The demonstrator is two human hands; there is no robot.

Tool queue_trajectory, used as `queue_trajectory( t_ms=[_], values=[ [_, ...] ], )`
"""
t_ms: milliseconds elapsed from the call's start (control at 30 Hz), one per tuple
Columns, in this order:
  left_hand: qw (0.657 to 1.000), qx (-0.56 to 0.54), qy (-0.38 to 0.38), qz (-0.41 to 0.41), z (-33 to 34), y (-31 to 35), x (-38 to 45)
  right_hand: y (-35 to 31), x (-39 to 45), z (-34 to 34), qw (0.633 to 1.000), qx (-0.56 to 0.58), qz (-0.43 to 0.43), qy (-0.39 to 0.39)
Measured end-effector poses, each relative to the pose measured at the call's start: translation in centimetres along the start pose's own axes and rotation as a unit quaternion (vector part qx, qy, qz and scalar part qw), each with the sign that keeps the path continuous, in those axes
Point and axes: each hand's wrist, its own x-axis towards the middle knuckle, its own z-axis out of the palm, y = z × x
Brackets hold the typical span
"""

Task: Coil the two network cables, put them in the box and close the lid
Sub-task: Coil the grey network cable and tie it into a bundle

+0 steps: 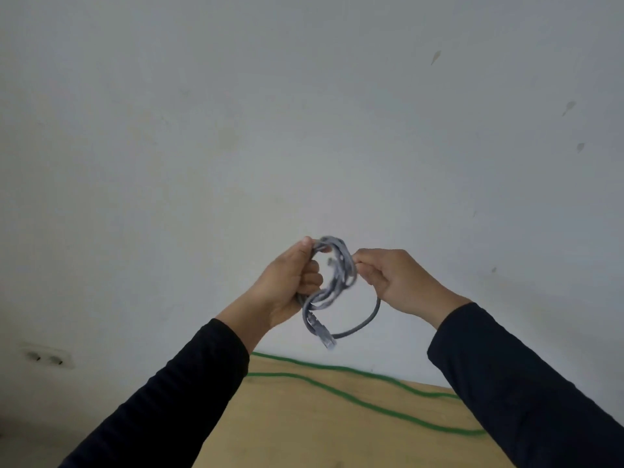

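Note:
A grey network cable (334, 275) is wound into a small coil held up in front of the wall. My left hand (287, 285) grips the coil's left side. My right hand (398, 282) pinches its right side, and a loose loop hangs below that hand. One plug end (324, 336) dangles under the coil. A green network cable (354, 396) lies uncoiled across the wooden table (287, 434) below my arms. No box is in view.
A pale wall (304, 113) fills most of the view. A wall socket (47, 358) sits low at the left. The table's back edge meets the wall under my hands.

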Motion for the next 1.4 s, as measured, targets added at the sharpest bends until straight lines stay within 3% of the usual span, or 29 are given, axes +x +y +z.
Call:
queue_trajectory(
  t_ms=[100, 233, 367, 533, 667, 800, 900, 1000, 1067, 1133, 1267, 1400],
  values=[
    [0.993, 0.117, 0.019, 0.024, 0.6, -0.6, 0.0, -0.1, 0.0, 0.0, 1.000, -0.003, -0.029, 0.007],
    [0.986, 0.150, 0.038, 0.059, 1.2, -1.4, 0.0, -0.4, -0.4, 0.6, 0.993, 0.106, 0.001, 0.049],
    [0.970, 0.207, 0.061, 0.111, 2.3, -2.1, 0.0, -1.3, -0.3, 1.5, 0.931, 0.349, 0.075, 0.080],
    [0.913, 0.360, 0.101, 0.163, 1.2, -2.8, 0.0, -1.1, -0.7, 0.6, 0.877, 0.466, 0.115, 0.029],
    [0.876, 0.427, 0.137, 0.180, 0.8, -3.4, 0.1, -1.1, -0.5, 1.0, 0.911, 0.400, 0.104, 0.013],
    [0.908, 0.363, 0.130, 0.161, 0.9, -3.3, 0.2, -0.8, -0.6, 1.5, 0.896, 0.435, 0.090, 0.012],
    [0.936, 0.290, 0.134, 0.150, 1.0, -2.6, 0.4, -0.8, -0.7, 1.8, 0.912, 0.396, 0.096, 0.053],
    [0.936, 0.232, 0.206, 0.168, 0.6, -1.3, 1.1, -0.7, -0.8, 2.7, 0.940, 0.274, 0.124, 0.160],
    [0.924, 0.213, 0.255, 0.187, 0.2, -0.3, 1.4, -0.8, -1.3, 3.0, 0.950, 0.225, 0.133, 0.173],
    [0.915, 0.182, 0.296, 0.202, 0.0, 0.3, 1.6, -1.2, -1.7, 3.3, 0.955, 0.229, 0.135, 0.132],
    [0.901, 0.089, 0.366, 0.215, 0.2, 0.9, 1.9, -2.5, -2.2, 5.1, 0.964, 0.215, 0.158, -0.020],
    [0.901, 0.002, 0.380, 0.209, 0.7, 1.0, 2.0, -2.8, -2.2, 6.4, 0.967, 0.187, 0.171, -0.040]
  ],
)
